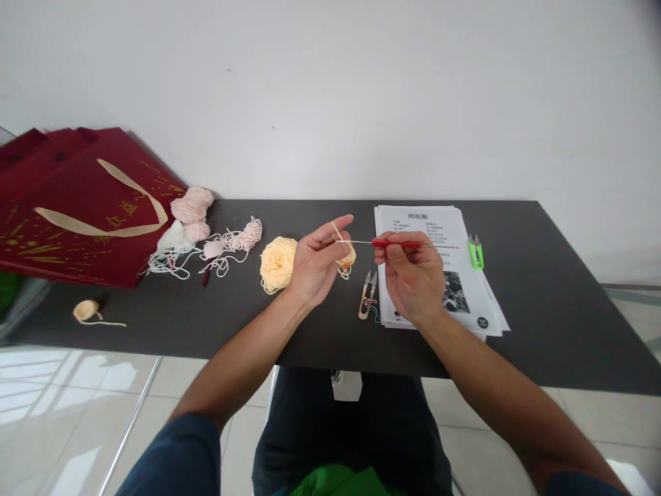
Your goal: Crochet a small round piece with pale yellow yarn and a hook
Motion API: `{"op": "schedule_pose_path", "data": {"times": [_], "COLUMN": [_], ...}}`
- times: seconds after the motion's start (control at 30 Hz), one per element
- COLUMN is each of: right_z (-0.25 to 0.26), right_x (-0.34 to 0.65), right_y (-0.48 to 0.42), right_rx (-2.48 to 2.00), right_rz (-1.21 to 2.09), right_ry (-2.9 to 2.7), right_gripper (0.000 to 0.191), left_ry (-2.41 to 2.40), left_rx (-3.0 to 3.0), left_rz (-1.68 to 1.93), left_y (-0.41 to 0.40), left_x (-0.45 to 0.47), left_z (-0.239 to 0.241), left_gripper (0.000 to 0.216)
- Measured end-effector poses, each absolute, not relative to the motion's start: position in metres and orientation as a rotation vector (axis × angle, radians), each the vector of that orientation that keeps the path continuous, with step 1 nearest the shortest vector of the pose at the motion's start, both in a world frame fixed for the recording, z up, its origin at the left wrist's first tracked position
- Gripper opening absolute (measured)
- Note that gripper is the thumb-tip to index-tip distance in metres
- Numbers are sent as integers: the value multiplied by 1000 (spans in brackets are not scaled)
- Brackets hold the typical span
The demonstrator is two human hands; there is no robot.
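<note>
My right hand grips a crochet hook by its red handle, its thin metal shaft pointing left. The hook's tip reaches my left hand, where pale yellow yarn runs over the raised index finger. Between the left thumb and fingers sits a small pale yellow crocheted piece, with an orange bit at its lower edge and partly hidden by the hand. Just left of that hand lies a ball of yellow yarn on the dark table. Below and between the hands rest thread snips.
Printed sheets lie under my right hand, with green snips at their right edge. Dark red gift bags stand at the left beside pink yarn and white yarn. A small cream piece lies near the table's left end.
</note>
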State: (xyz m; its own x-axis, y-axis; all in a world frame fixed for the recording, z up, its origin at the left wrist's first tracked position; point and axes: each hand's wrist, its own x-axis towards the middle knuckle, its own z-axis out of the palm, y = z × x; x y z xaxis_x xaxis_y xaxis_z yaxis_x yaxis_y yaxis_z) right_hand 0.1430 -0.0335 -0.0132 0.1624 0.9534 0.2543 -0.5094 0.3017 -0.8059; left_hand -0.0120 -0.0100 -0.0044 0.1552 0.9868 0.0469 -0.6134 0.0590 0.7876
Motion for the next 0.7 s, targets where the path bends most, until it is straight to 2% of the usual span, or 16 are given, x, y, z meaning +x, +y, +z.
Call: {"op": "schedule_pose_path", "data": {"times": [0.4,0.7], "right_z": [-14,-8], "right_x": [150,153], "right_y": [-33,-30], "right_rx": [-674,-612], "right_rz": [968,1140], "right_ry": [-1009,-964], "right_gripper": [15,16], "left_ry": [601,580], "left_rx": [832,769], "left_rz": [1235,1187], "left_y": [-5,-1], "left_x": [-23,-26], "left_z": [-6,-7], "left_gripper": [39,30]}}
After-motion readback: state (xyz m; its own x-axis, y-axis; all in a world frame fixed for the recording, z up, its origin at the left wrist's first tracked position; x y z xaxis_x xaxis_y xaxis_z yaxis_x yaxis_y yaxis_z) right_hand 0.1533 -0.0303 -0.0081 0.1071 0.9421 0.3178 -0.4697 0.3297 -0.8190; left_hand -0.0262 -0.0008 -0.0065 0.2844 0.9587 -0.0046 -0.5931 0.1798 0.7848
